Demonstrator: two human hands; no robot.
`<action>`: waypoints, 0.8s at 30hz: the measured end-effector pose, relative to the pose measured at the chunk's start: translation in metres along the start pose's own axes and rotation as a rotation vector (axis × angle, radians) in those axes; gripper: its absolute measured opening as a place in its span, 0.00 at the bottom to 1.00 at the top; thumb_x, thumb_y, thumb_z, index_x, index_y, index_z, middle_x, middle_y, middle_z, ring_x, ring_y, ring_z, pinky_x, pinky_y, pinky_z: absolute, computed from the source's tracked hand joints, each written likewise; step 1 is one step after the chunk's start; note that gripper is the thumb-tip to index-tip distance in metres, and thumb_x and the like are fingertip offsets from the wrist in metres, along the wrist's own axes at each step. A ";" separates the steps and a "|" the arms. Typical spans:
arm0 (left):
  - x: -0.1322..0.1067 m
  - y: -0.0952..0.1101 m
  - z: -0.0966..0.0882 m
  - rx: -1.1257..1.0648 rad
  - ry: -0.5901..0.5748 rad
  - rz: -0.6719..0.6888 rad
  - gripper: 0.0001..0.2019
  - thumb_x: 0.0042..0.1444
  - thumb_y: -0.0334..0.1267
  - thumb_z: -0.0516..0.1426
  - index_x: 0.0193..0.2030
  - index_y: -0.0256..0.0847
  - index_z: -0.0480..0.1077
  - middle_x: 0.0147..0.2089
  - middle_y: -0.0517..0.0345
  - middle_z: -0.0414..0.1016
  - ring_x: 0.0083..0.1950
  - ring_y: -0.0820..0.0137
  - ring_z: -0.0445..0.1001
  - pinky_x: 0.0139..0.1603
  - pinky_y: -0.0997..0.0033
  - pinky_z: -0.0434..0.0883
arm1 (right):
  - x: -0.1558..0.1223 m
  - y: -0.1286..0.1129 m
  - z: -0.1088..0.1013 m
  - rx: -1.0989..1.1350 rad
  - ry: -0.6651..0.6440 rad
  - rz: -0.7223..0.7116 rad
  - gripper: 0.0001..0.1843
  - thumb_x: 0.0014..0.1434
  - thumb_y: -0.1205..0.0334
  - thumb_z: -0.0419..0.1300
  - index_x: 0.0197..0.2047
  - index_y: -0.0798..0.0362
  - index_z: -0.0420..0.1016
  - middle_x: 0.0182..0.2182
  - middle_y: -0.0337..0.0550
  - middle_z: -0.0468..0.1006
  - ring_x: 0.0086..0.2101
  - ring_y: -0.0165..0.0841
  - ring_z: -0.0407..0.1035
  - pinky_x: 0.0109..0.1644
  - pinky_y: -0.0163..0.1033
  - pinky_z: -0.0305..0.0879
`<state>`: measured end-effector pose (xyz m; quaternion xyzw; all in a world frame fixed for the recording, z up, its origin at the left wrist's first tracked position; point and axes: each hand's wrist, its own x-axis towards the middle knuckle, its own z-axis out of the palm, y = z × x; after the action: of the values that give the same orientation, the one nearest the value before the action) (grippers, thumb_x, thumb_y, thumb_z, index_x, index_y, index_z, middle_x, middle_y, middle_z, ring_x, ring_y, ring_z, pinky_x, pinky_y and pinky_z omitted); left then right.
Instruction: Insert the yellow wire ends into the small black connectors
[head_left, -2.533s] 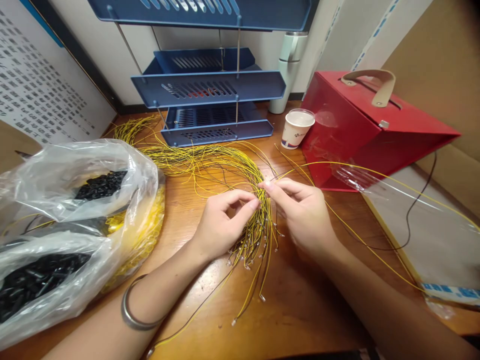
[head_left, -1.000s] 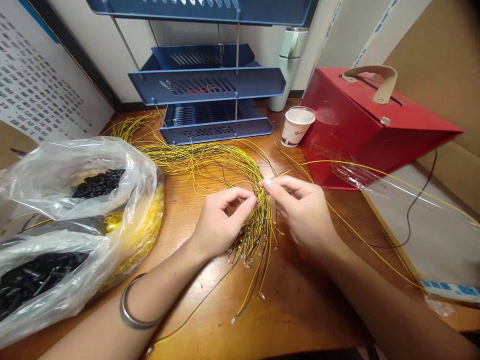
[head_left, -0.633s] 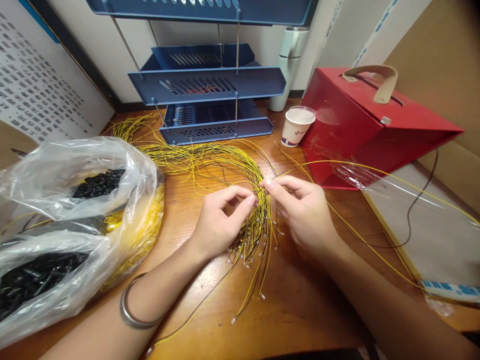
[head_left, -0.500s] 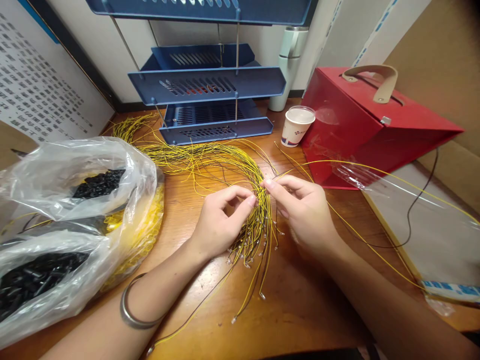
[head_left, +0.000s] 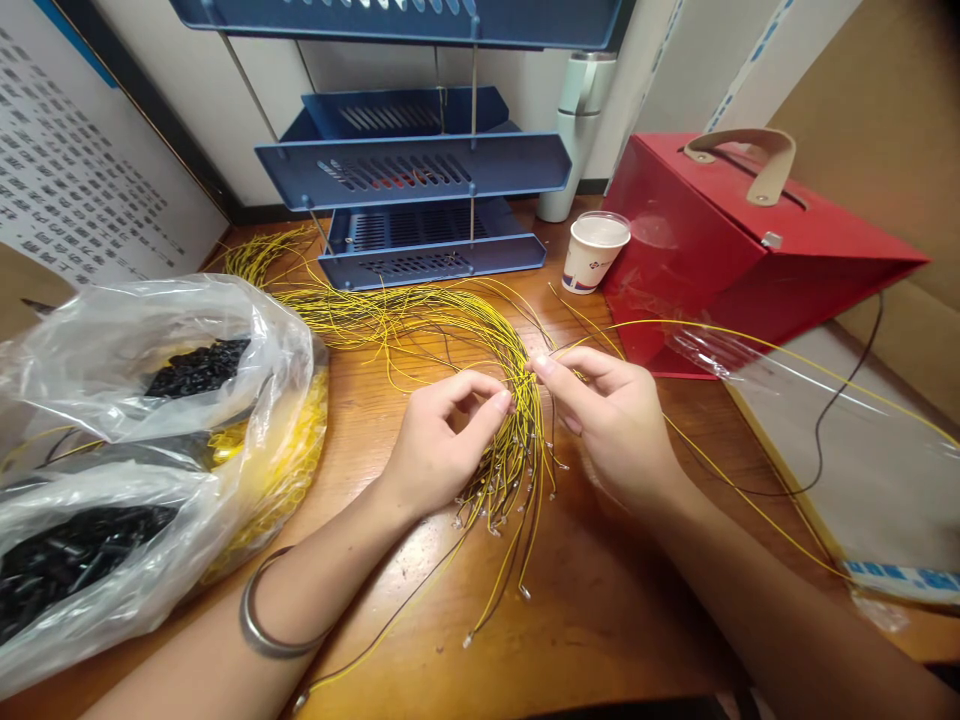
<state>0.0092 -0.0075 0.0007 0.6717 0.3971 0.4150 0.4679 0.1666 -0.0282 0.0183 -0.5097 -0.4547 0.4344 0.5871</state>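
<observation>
I am at the step of picking one wire out of the wires [head_left: 504, 400] lying on the table [head_left: 600, 620]. My left hand [head_left: 439, 450] pinches the bundle with closed fingers, and my right hand [head_left: 615, 420] pinches a strand at its top. I judge the next move needs a slow pull, so the other strands do not tangle.

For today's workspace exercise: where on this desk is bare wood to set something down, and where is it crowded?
Bare wood lies between the left hand and the plastic bags, and near the front edge below the wire ends. Crowded: yellow wires before the blue trays, up to the paper cup.
</observation>
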 end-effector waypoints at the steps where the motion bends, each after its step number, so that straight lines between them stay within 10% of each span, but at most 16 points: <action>1: 0.000 0.000 0.000 0.001 -0.002 0.001 0.10 0.60 0.41 0.58 0.33 0.37 0.73 0.21 0.61 0.70 0.23 0.75 0.66 0.24 0.75 0.64 | 0.000 0.000 0.000 -0.001 0.000 -0.003 0.11 0.53 0.57 0.67 0.27 0.55 0.76 0.18 0.31 0.63 0.19 0.21 0.49 0.21 0.32 0.44; 24: 0.001 0.000 0.002 0.013 -0.037 0.025 0.06 0.59 0.38 0.59 0.36 0.37 0.73 0.26 0.60 0.71 0.23 0.77 0.65 0.22 0.77 0.63 | -0.002 -0.001 0.003 -0.059 0.000 -0.009 0.09 0.53 0.58 0.67 0.26 0.54 0.76 0.17 0.30 0.61 0.19 0.21 0.50 0.22 0.32 0.48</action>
<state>0.0116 -0.0074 0.0008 0.6873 0.3824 0.4057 0.4656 0.1636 -0.0293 0.0195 -0.5246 -0.4695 0.4181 0.5741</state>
